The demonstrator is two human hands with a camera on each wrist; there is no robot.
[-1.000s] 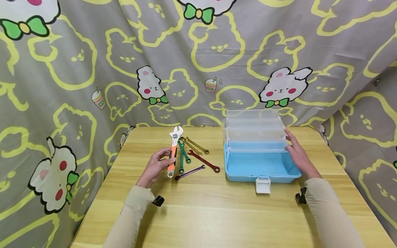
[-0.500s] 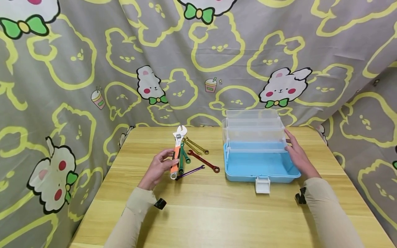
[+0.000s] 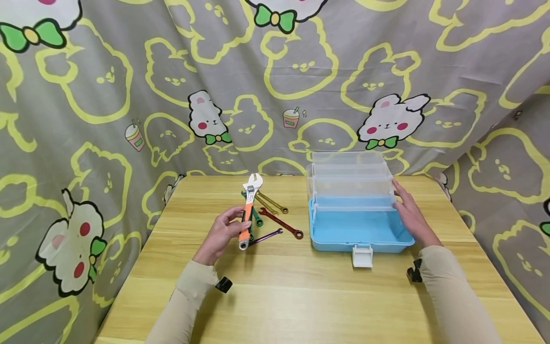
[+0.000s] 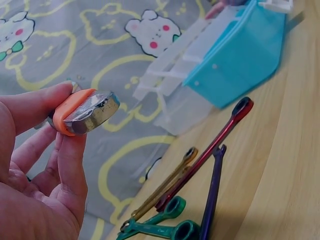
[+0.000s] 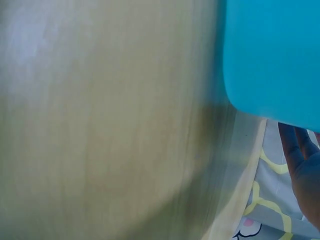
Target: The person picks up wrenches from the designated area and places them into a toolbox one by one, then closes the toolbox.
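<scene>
While your left hand grips the orange-handled adjustable wrench lifted above the wooden table, thumb and fingers curled round its handle, your right hand lies with straight fingers against the right side of the blue toolbox. The box stands open near the table's far right, its clear trays stepped up and back, its white latch hanging at the front. Under the wrench, on the tabletop, lie a green spanner, a yellow one, a red one and a purple one, just left of the box. A grey curtain printed with yellow bear outlines and white rabbits drapes behind and beside the table.
</scene>
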